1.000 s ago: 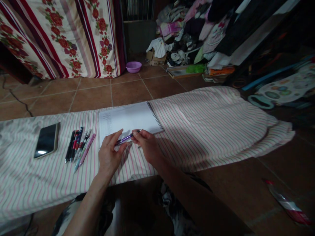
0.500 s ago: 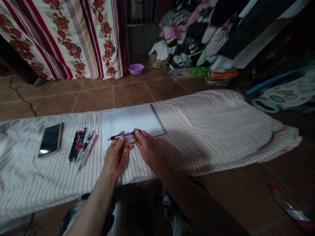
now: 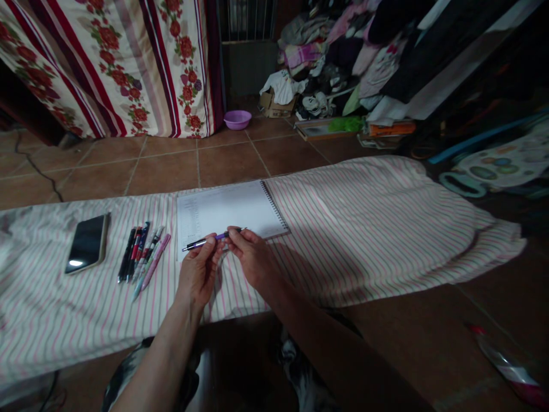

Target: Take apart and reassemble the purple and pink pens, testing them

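A slim purple and black pen lies across both hands, just above the lower edge of an open spiral notebook. My left hand pinches its left part between thumb and fingers. On the right part, near the tip, my right hand is closed with thumb and forefinger. The notebook's page has faint writing down its left side, and its wire binding runs along the right. Left of the notebook, several pens rest side by side on the striped cloth.
A smartphone lies dark at the cloth's left. Beyond the cloth, a purple basin stands on the tiled floor near a floral curtain. Piled clothes fill the back right. A plastic bottle lies on the floor at lower right.
Both hands have shifted slightly left and closer together along the pen. The pen's left end has dipped a little to the lower left.
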A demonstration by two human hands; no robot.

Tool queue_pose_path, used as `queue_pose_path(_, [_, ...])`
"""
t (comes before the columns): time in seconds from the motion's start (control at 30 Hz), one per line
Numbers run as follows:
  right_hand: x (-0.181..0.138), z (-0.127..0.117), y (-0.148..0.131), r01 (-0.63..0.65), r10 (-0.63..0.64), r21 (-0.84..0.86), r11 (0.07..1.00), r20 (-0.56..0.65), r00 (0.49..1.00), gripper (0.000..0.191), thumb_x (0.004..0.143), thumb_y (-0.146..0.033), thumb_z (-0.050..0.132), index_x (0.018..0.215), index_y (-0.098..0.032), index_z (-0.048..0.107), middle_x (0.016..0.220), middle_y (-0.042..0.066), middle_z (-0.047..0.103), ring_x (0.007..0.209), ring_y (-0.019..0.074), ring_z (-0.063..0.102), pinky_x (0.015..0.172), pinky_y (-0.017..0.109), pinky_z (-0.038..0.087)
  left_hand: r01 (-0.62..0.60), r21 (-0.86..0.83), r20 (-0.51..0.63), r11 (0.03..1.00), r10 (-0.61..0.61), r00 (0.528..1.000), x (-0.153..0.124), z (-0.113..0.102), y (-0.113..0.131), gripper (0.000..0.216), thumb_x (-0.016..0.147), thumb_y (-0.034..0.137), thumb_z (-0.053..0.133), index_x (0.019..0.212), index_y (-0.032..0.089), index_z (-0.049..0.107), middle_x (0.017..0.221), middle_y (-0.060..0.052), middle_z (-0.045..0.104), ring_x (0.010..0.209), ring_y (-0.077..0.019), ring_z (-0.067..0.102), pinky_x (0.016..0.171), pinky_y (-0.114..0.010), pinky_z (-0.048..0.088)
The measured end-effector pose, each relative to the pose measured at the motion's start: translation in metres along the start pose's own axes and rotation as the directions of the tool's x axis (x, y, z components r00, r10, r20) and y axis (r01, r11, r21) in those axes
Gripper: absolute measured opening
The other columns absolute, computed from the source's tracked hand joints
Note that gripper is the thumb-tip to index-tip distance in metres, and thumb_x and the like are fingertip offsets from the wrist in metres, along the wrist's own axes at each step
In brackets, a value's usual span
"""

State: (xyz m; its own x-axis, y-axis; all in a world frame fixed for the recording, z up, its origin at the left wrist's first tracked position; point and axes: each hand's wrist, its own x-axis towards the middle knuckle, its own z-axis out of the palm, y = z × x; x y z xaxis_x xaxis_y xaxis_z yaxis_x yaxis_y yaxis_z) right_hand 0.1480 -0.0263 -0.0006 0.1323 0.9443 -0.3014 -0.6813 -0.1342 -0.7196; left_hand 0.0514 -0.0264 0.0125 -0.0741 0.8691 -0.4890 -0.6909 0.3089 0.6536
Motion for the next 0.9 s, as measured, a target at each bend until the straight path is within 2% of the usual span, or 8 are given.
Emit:
queue_pose_path(0.27, [-0.0007, -0.0001, 0.0027, 0.031, -0.031, -0.019, 0.999, -0.005, 1.000, 0.021, 0.060, -0.033, 0.073, 0.070, -0.016, 0.064, 0.070, -0.002, 0.060, 0.066, 0.0096, 0.054, 0.074, 0.026, 0.046, -0.042, -0.019, -0.002, 0.999, 0.041, 0.999, 0.0018, -0.0009, -0.0024, 0.017, 0.077, -0.005, 0.052, 0.074, 0.006, 0.066, 0.069, -0.006, 0.070, 0.063, -0.0109, 0.067, 0.065, -0.017, 0.056])
queue_pose_path(0.4, [-0.0013, -0.0009, 0.0020, -0.013, 0.013, 0.002, 1.000, -0.009, 1.000, 0.022, 0.059, -0.035, 0.074, 0.067, -0.017, 0.063, 0.068, -0.001, 0.060, 0.064, 0.0092, 0.054, 0.071, 0.025, 0.046, -0.128, 0.021, 0.074, 0.992, 0.126, 0.989, 0.0003, -0.0030, -0.0048, 0.012, 0.070, -0.002, 0.063, 0.076, 0.007, 0.068, 0.069, -0.006, 0.070, 0.063, -0.0113, 0.067, 0.067, -0.017, 0.056])
queue_pose_path(0.5, [-0.0012, -0.0009, 0.0010, -0.015, 0.015, -0.010, 1.000, -0.017, 1.000, 0.023, 0.058, -0.035, 0.074, 0.063, -0.017, 0.062, 0.065, -0.002, 0.059, 0.062, 0.0097, 0.053, 0.070, 0.025, 0.046, -0.169, 0.057, 0.075, 0.984, 0.164, 0.984, -0.0005, -0.0032, -0.0068, 0.012, 0.066, 0.001, 0.068, 0.077, 0.007, 0.068, 0.069, -0.006, 0.070, 0.061, -0.0110, 0.067, 0.066, -0.017, 0.056])
queue_pose_path(0.77, [0.0002, -0.0005, 0.0066, 0.063, -0.063, -0.038, 0.997, -0.014, 0.998, 0.017, 0.060, -0.033, 0.072, 0.065, -0.018, 0.064, 0.064, -0.002, 0.060, 0.064, 0.0111, 0.053, 0.069, 0.026, 0.044, -0.086, -0.038, -0.038, 0.996, 0.085, 0.996, -0.0021, 0.0025, -0.0079, 0.009, 0.071, -0.002, 0.062, 0.068, 0.005, 0.066, 0.070, -0.007, 0.070, 0.065, -0.0111, 0.067, 0.068, -0.018, 0.057])
queue_pose_path(0.9, [-0.0004, 0.0007, 0.0068, 0.063, -0.064, -0.047, 0.997, -0.018, 0.998, 0.019, 0.059, -0.033, 0.072, 0.069, -0.018, 0.066, 0.065, -0.001, 0.061, 0.065, 0.0118, 0.054, 0.069, 0.026, 0.044, -0.068, -0.052, -0.044, 0.996, 0.065, 0.997, -0.0025, 0.0032, -0.0067, 0.011, 0.072, -0.003, 0.061, 0.068, 0.006, 0.066, 0.070, -0.007, 0.071, 0.066, -0.0111, 0.068, 0.068, -0.018, 0.057])
